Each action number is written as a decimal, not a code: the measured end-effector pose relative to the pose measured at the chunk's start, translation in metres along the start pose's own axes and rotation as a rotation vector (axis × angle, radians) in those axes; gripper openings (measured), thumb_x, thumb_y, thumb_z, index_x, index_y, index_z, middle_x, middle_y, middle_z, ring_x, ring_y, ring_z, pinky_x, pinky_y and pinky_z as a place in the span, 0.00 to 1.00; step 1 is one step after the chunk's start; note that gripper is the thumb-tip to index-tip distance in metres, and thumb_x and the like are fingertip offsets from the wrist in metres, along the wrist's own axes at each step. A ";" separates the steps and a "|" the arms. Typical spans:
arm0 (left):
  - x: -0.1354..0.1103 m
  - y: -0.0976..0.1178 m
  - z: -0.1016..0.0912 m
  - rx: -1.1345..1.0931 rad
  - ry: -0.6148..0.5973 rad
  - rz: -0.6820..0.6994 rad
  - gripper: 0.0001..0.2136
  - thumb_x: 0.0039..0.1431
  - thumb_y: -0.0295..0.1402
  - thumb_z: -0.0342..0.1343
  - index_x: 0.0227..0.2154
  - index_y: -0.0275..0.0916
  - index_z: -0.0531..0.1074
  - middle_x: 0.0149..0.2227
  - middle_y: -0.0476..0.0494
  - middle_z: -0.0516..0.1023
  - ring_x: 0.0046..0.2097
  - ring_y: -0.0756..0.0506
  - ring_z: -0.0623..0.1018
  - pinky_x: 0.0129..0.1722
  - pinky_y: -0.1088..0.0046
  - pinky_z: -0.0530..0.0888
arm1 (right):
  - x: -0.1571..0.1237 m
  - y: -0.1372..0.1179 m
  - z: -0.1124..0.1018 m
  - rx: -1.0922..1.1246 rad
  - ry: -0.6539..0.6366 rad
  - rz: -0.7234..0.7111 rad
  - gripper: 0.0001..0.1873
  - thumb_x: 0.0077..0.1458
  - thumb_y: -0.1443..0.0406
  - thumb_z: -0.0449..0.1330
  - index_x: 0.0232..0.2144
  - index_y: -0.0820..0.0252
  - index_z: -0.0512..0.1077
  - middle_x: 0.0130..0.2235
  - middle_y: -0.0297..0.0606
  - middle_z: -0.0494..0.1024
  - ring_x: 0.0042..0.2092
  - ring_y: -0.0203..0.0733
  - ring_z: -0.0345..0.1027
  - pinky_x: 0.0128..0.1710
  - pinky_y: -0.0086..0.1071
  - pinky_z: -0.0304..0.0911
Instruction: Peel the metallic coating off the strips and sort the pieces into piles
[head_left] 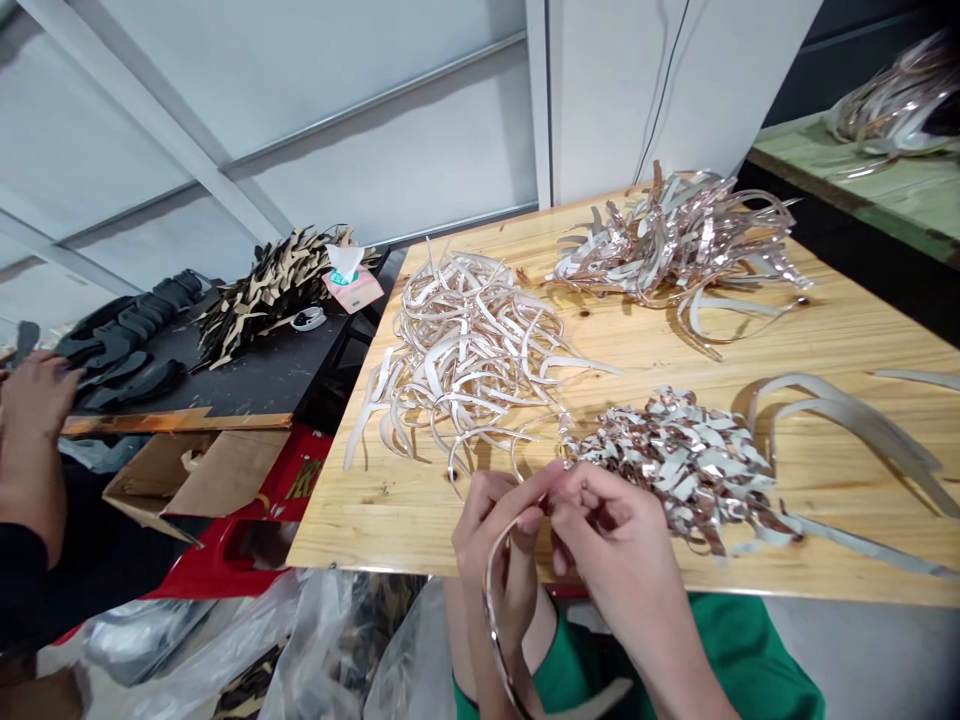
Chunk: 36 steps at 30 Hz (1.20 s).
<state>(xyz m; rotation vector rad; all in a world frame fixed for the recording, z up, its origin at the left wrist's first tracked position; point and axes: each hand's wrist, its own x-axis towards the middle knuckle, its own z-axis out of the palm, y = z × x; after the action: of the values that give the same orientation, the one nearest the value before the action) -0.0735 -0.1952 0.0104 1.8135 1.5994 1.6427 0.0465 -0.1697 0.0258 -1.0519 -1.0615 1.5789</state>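
Observation:
My left hand [499, 550] and my right hand [611, 525] meet in front of me at the near edge of the wooden table. Both are closed, fingertips pinched together on a thin, curved strip [491, 605] with a shiny rose-gold edge. Its loose end hangs below my left hand and shows a pale side. Just beyond my fingers lies a pile of short white and rose-gold scraps [675, 455]. Farther left is a tangled heap of narrow curved strips [469, 340]. The exact pinch point is partly hidden by my fingers.
The wooden table [390, 515] also bears a heap of shiny strips [675, 235] and loose wide strips [847, 420]. Left stands a black table [217, 385] with dark curved pieces, tan-black scraps and a tissue pack [352, 290]. A co-worker's hand [37, 395] is there, near an open carton [240, 475].

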 end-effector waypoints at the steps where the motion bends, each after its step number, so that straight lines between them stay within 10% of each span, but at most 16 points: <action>1: 0.000 0.001 0.001 0.003 0.022 -0.013 0.16 0.77 0.41 0.53 0.54 0.46 0.84 0.35 0.44 0.78 0.37 0.46 0.78 0.37 0.72 0.76 | 0.000 0.002 0.003 0.021 0.014 0.021 0.13 0.61 0.64 0.62 0.24 0.56 0.66 0.20 0.26 0.65 0.21 0.33 0.55 0.21 0.27 0.50; 19: -0.002 0.004 0.002 0.019 0.044 -0.059 0.17 0.76 0.44 0.52 0.55 0.47 0.83 0.36 0.43 0.76 0.39 0.45 0.79 0.37 0.73 0.77 | -0.005 -0.003 0.014 0.089 0.028 0.069 0.19 0.67 0.50 0.62 0.30 0.55 0.71 0.22 0.30 0.70 0.22 0.38 0.67 0.19 0.27 0.65; 28: 0.002 0.007 0.006 -0.034 0.049 0.002 0.16 0.76 0.41 0.54 0.53 0.42 0.84 0.35 0.43 0.78 0.36 0.47 0.79 0.35 0.75 0.77 | -0.003 0.009 0.010 -0.037 0.140 -0.027 0.13 0.59 0.63 0.64 0.24 0.56 0.67 0.21 0.26 0.64 0.21 0.33 0.56 0.20 0.26 0.55; 36: -0.009 0.012 0.006 0.049 0.167 -0.230 0.16 0.79 0.38 0.49 0.51 0.47 0.84 0.38 0.46 0.80 0.39 0.48 0.79 0.40 0.74 0.76 | -0.003 0.029 0.016 -0.283 0.203 -0.314 0.09 0.54 0.69 0.64 0.24 0.57 0.71 0.22 0.27 0.67 0.23 0.34 0.59 0.25 0.27 0.57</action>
<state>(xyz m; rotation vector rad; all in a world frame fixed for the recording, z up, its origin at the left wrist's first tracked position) -0.0603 -0.2042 0.0117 1.4804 1.8543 1.6984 0.0254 -0.1809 0.0030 -1.1407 -1.2628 1.0701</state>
